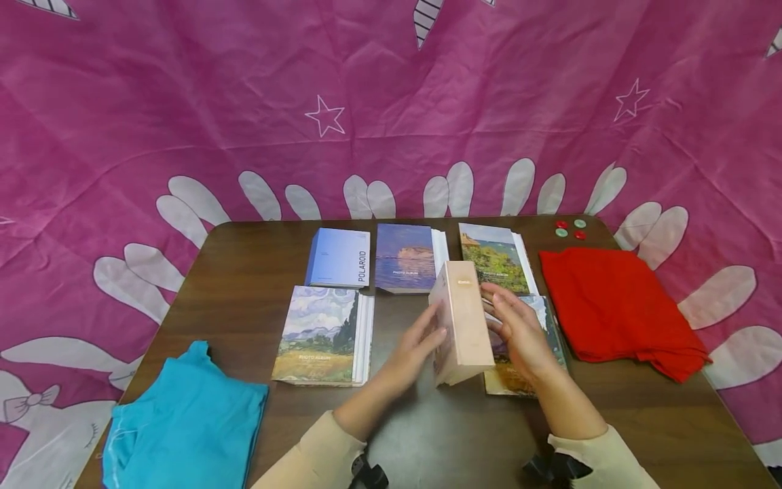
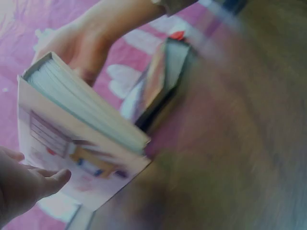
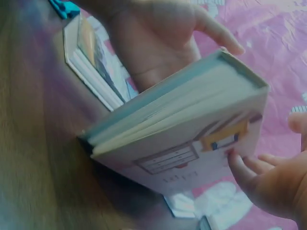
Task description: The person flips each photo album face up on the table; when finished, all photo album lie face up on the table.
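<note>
Pink photo album (image 1: pixel 462 319) stands on edge near table (image 1: pixel 244 272) centre, between both hands. Left hand (image 1: pixel 415 350) flat against its left cover, fingers straight. Right hand (image 1: pixel 519 333) fingers straight against right cover. Landscape album (image 1: pixel 519 380) beneath.

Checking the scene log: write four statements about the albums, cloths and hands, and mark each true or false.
1. Both hands hold the pink album on edge between them. True: left hand, right hand.
2. The red cloth lies at the table's left. False: it lies at the right; the blue cloth is at the left.
3. Four buttons sit near the far right corner. True.
4. The Polaroid album lies under the pink one. False: it lies apart, in the far row.
</note>
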The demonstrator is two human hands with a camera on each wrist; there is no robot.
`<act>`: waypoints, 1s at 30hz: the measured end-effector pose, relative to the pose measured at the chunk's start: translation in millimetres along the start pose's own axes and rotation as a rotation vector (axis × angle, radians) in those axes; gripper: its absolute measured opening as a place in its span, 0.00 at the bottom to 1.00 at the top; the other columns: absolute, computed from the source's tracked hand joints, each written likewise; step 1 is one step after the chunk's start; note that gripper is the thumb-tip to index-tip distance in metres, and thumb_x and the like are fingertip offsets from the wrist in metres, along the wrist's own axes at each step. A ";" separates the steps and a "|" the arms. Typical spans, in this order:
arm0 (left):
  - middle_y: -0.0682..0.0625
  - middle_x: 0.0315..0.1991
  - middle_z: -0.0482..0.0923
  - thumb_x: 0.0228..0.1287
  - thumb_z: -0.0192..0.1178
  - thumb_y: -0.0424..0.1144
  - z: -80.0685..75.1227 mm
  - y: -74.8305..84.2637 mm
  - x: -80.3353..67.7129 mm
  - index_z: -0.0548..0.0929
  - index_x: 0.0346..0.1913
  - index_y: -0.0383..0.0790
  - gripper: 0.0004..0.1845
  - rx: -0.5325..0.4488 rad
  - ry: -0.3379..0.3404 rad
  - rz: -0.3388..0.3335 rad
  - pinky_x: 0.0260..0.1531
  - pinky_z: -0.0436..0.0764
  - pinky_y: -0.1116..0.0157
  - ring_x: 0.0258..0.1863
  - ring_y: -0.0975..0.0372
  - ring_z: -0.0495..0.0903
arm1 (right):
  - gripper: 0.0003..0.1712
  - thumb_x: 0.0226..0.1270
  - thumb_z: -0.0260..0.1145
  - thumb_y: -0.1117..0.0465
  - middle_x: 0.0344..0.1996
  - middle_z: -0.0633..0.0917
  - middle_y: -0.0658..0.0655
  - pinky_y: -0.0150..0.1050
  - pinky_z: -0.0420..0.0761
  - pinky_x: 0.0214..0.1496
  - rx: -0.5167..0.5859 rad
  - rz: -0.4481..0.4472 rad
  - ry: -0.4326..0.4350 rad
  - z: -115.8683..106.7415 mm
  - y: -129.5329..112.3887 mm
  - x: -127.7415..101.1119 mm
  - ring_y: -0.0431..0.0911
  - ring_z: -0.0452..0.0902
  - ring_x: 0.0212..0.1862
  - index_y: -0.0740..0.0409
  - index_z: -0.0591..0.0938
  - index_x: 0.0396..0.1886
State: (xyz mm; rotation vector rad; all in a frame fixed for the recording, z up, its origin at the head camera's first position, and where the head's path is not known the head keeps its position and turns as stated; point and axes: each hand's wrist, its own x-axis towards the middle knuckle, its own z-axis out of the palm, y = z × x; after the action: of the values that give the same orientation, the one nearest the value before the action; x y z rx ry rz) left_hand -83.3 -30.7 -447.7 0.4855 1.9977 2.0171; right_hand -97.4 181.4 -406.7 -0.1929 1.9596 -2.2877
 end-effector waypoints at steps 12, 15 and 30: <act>0.36 0.80 0.46 0.72 0.52 0.32 -52.8 16.1 -30.0 0.55 0.77 0.27 0.34 0.034 0.156 0.143 0.70 0.62 0.43 0.76 0.41 0.54 | 0.32 0.82 0.52 0.54 0.72 0.65 0.73 0.54 0.67 0.73 -0.180 0.162 -0.170 24.6 31.5 20.0 0.65 0.61 0.73 0.74 0.63 0.72; 0.34 0.80 0.45 0.74 0.49 0.33 -56.7 4.9 -34.2 0.49 0.79 0.28 0.36 -0.074 0.149 0.046 0.73 0.56 0.46 0.77 0.41 0.52 | 0.34 0.82 0.53 0.52 0.75 0.60 0.71 0.59 0.61 0.75 -0.254 0.248 -0.170 24.4 40.7 21.9 0.64 0.55 0.76 0.70 0.60 0.76; 0.31 0.80 0.37 0.75 0.47 0.37 -42.9 -19.8 -26.8 0.44 0.78 0.23 0.38 -0.176 0.156 -0.073 0.77 0.37 0.49 0.80 0.44 0.36 | 0.33 0.81 0.54 0.49 0.75 0.62 0.69 0.62 0.57 0.76 -0.418 0.246 -0.102 19.0 45.6 17.3 0.63 0.52 0.77 0.65 0.65 0.75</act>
State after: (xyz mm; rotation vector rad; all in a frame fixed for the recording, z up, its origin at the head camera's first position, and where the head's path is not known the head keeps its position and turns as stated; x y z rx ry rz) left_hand -77.6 -80.4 -468.8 0.2216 1.8686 2.2192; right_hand -110.7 152.9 -448.7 -0.0964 2.2409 -1.6711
